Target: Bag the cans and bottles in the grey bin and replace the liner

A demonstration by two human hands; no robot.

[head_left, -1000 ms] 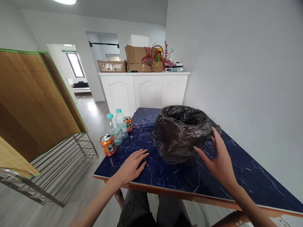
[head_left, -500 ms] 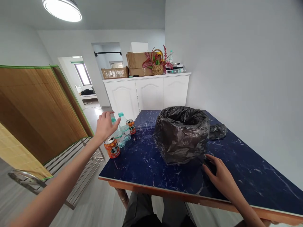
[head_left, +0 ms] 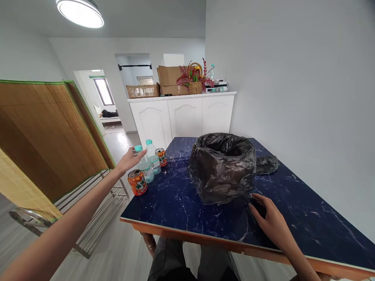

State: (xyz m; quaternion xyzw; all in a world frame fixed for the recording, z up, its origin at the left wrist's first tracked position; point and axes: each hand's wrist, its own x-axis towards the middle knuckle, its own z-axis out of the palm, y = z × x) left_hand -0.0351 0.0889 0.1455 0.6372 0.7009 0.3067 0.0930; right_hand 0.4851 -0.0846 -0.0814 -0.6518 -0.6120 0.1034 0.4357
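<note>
My left hand (head_left: 128,160) is at the upper part of the nearer clear water bottle (head_left: 147,171), its thumb across the front below the turquoise cap and its fingers partly hidden behind. A second water bottle (head_left: 154,160) stands just beyond. Two orange drink cans flank the bottles: a near can (head_left: 137,182) and a far can (head_left: 161,157). My right hand (head_left: 271,220) rests low over the table beside the base of a bin-shaped container lined with a black plastic bag (head_left: 225,179). Its thumb and fingers are apart, with a dark patch between them that I cannot make out.
The blue marbled table (head_left: 172,210) has a wooden edge. Another crumpled black bag (head_left: 267,164) lies right of the lined container. Behind stands a white cabinet (head_left: 183,117) with cardboard boxes and a flower basket (head_left: 195,86). A metal rack (head_left: 108,203) is at left.
My left hand has come down from above the bottles to the nearer bottle's upper part. My right hand stays in nearly the same place, and the view shifts slightly.
</note>
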